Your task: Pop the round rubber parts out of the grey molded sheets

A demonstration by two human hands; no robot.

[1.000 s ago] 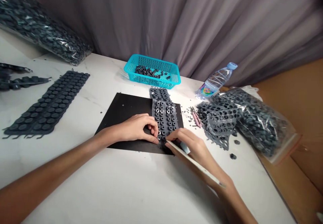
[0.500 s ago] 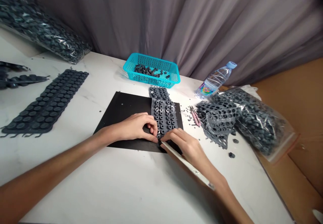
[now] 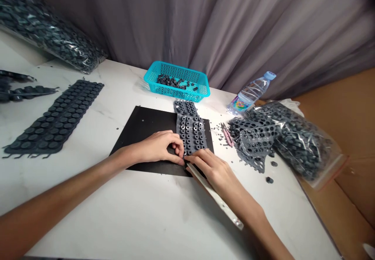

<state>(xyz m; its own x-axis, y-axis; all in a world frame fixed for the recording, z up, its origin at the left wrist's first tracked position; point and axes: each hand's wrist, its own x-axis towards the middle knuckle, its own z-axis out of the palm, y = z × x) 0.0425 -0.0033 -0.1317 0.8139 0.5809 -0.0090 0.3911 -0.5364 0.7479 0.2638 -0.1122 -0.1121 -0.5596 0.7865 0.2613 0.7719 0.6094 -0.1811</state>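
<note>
Looks like fiddly work at the ring-studded sheet's (image 3: 191, 135) end facing the tabletop's (image 3: 131, 213) front edge, right hand's (image 3: 215, 168) fingers clamped on a pale tool (image 3: 215, 194), left hand's (image 3: 161, 146) I can't tell, steadiness next imo.

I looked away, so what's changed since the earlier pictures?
The right hand has moved left, toward the left hand, and the white tool it still holds has swung its back end left and nearer the person. The left hand, studded sheet at the hands, basket and bottle stayed put.
</note>
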